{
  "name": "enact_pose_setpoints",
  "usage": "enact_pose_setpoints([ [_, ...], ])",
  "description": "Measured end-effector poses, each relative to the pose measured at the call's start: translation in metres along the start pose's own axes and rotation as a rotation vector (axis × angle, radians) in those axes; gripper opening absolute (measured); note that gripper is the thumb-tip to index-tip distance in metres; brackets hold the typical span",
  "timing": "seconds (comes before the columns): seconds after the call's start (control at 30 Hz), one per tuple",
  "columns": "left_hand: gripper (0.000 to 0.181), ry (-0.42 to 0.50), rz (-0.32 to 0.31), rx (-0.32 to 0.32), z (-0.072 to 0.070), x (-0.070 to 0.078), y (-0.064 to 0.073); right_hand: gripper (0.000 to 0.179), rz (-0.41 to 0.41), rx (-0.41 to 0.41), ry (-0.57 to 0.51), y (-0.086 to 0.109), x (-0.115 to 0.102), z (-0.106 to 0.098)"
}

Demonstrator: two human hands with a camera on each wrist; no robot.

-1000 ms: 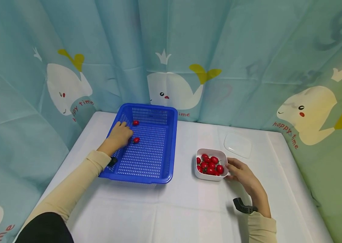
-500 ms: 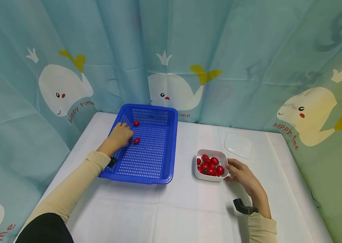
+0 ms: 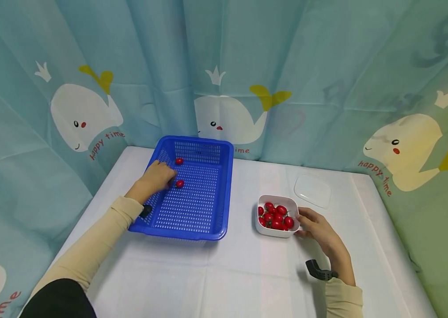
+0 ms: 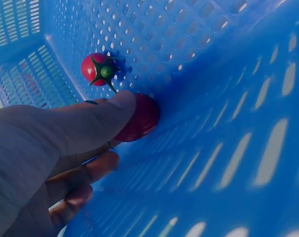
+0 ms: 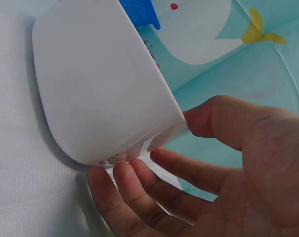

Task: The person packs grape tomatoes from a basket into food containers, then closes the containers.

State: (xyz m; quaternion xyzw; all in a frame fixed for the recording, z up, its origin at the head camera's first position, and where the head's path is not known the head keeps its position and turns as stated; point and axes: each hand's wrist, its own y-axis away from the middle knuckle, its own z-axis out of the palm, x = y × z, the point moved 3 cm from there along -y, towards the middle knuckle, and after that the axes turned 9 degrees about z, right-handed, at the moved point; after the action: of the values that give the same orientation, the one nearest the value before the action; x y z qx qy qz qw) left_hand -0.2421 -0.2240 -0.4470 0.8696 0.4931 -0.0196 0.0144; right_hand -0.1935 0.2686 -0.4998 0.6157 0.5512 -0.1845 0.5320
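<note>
While the left hand (image 3: 155,177) pinches one red cherry tomato (image 4: 145,118) inside the blue perforated plastic basket (image 3: 188,213), two others (image 3: 180,183) remain loose there; most already sit in the rounded white plastic box (image 3: 274,232), its end in the right hand's (image 3: 317,227) grip.

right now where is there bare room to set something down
Bare cloth lies between the blue basket and white box, and on the near side of both. The basket's right half is free. Crowded: its left side, with the left hand and tomatoes, and right of the box, with the right hand and lid.
</note>
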Motion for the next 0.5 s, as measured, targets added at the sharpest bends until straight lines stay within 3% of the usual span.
enact_pose_setpoints([
  [0.27,0.017,0.058,0.003,-0.023,-0.003,-0.001,0.002,0.056,0.003,0.002,0.009,0.0,0.0,0.0],
  [0.5,0.016,0.264,-0.002,-0.045,-0.02,0.003,0.006,0.056,-0.006,-0.004,-0.004,-0.001,0.001,-0.001],
])
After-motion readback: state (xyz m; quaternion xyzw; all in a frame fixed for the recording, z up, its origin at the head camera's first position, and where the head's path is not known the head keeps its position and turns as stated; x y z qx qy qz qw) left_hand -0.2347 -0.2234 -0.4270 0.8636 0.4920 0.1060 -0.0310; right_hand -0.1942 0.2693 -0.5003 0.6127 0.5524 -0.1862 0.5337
